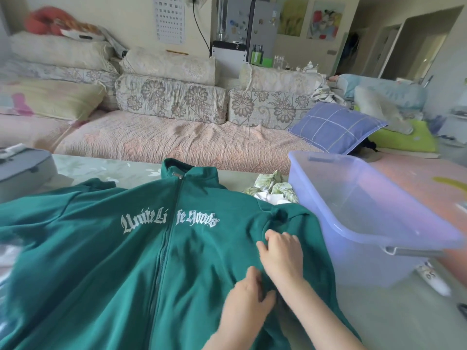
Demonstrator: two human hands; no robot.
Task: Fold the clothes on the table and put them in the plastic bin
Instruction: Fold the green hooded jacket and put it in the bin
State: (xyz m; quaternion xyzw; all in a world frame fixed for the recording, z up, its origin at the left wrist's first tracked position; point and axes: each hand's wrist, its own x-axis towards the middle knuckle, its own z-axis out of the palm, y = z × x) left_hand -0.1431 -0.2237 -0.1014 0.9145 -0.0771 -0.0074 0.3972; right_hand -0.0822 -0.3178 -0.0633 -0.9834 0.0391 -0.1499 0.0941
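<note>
The left hand (249,286) and, just beyond, the right hand (280,251) each clutch cloth in curled fingers on the green zip jacket (126,261), spread front-up on the worktop (106,170), lengthwise away, collar farthest, plastic bin (353,223) just right.

Living room, daylit. A long sofa (177,145) with a pink quilted seat cover runs across the middle, its floral back cushions (171,97) stacked in two rows. A blue checked pillow (336,127) lies at its right end. On the cream wall (126,16) behind hangs an eye chart (169,18); to its right are a grey refrigerator (255,24) bearing magnets and two paintings (326,20). A black cable (199,26) hangs between chart and refrigerator. An open doorway (427,41) lies at far right.
</note>
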